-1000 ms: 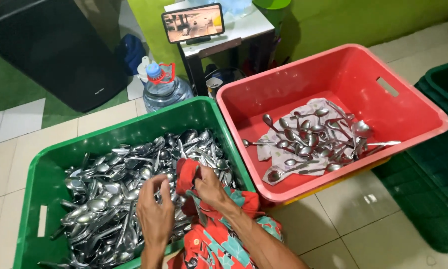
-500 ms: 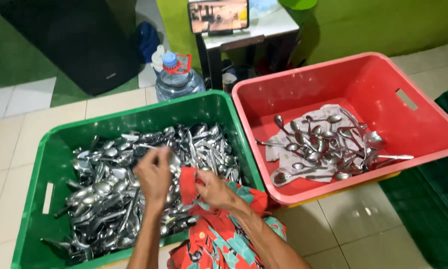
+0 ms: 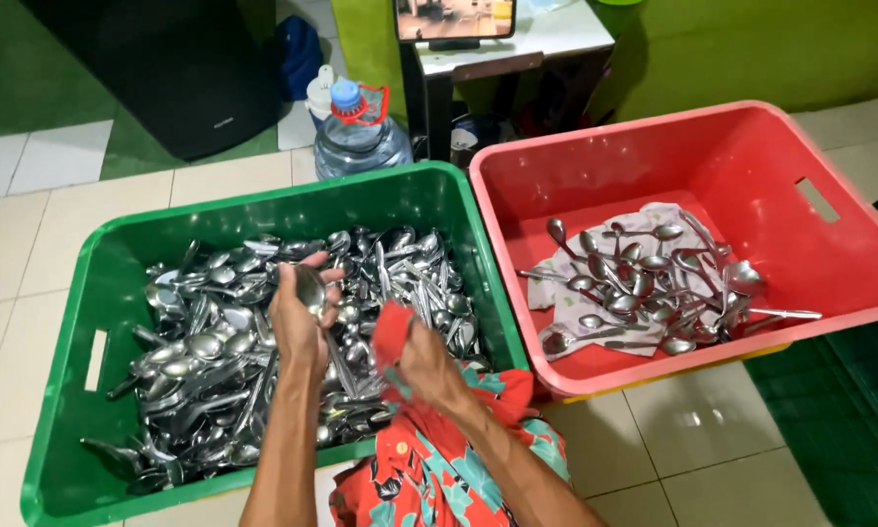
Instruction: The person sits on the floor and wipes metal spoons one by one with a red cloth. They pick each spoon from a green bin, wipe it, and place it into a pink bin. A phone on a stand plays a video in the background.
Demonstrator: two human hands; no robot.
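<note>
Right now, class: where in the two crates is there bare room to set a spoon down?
The red crate has bare floor along its back wall and right side, around the cloth piled with spoons. The green crate is crowded edge to edge with cutlery.

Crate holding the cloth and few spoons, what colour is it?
Red crate, clearest in the head view.

Cream tiled floor [image 3: 29, 244], green wall [image 3: 751, 49]

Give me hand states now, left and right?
Left hand: closed on a metal spoon, over the green crate.
Right hand: closed on a red cloth.
</note>
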